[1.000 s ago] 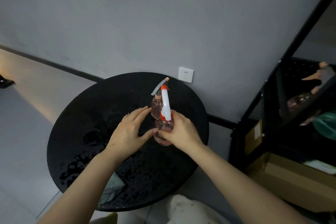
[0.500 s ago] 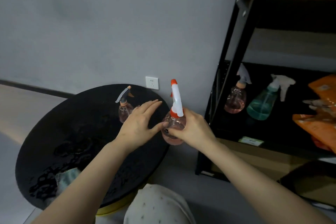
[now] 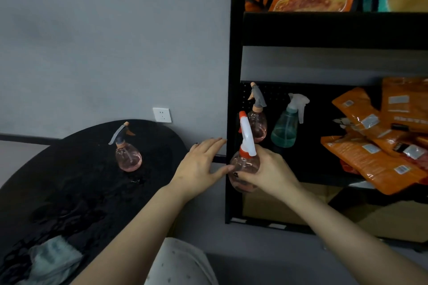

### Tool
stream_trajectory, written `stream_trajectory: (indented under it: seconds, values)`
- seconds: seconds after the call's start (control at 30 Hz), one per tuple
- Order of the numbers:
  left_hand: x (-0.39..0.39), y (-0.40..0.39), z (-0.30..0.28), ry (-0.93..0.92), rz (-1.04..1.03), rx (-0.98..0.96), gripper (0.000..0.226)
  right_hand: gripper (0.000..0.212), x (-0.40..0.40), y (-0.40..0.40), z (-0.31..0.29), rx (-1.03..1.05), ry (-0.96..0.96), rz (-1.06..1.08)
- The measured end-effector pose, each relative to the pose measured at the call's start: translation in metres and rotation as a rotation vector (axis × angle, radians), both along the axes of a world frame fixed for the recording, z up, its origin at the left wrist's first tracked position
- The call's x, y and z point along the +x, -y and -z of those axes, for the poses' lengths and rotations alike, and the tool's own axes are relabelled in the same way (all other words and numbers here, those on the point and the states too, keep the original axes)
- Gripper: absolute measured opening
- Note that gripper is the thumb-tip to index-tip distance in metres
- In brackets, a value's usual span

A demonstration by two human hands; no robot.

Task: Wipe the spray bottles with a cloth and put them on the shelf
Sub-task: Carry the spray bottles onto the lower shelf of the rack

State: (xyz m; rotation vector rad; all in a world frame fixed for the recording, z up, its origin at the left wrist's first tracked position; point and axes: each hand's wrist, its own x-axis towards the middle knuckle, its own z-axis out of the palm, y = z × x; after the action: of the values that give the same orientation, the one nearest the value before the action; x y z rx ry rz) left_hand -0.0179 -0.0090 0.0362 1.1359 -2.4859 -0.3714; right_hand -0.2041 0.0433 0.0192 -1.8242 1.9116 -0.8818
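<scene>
Right hand (image 3: 266,170) wraps the round belly of the pink bottle (image 3: 245,169), fingers curled round its front, thumb side toward the wearer. Firm hold, bottle clear of any surface. Long axis near upright: white trigger head with orange tip on top, leaning slightly away from the shelf.

Left hand (image 3: 201,164) is flat and loose, fingers straight, thumb tip touching or just beside the bottle's side; contact hard to confirm. It grips nothing and looks to be steadying or letting go.

Landmark: the shelf's black post (image 3: 231,90). The held bottle sits right at the post, overlapping it in the view, in front of the opening. The lower shelf (image 3: 324,178) lies beyond it, away from the wearer and on the far side of the post. Two bottles stand there, just past the post: a pink one (image 3: 258,124) next to the post, a green one (image 3: 284,129) one place further in. Orange packets (image 3: 370,146) fill the far end.

Judgement: the right hand is the nearer one and should carry alone. The move is forward past the post, with the bottle kept upright. Free floor looks to lie in front of the two standing bottles. Risk: the tall trigger head clipping the post or the pink bottle.

On the other side of the post, well apart: table (image 3: 69,169), wet, one more pink bottle (image 3: 128,157) standing, cloth (image 3: 53,259) at its near edge.
</scene>
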Motion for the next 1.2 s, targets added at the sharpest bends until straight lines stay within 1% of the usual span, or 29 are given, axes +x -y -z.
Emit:
stream_trajectory:
  seconds: [0.1, 0.23, 0.47, 0.7, 0.97, 1.2]
  values:
    - [-0.015, 0.001, 0.005, 0.001, 0.029, 0.002, 0.069, 0.058, -0.017, 0.004, 0.001, -0.004, -0.011, 0.025]
    - [-0.031, 0.005, 0.007, 0.003, 0.054, 0.001, 0.069, 0.049, -0.034, 0.019, 0.003, -0.009, -0.013, 0.076]
    - [-0.045, 0.022, 0.005, 0.004, 0.100, -0.043, 0.068, 0.056, -0.048, 0.061, 0.012, -0.028, 0.005, 0.157]
    - [-0.046, 0.027, 0.011, -0.019, 0.128, -0.077, 0.068, 0.057, -0.051, 0.094, 0.021, -0.026, -0.003, 0.213]
    - [-0.044, 0.027, 0.015, -0.045, 0.140, -0.075, 0.069, 0.054, -0.048, 0.100, 0.037, 0.007, -0.001, 0.235]
    - [-0.039, 0.026, 0.016, -0.043, 0.127, -0.059, 0.068, 0.063, -0.047, 0.099, 0.035, 0.049, 0.010, 0.228]
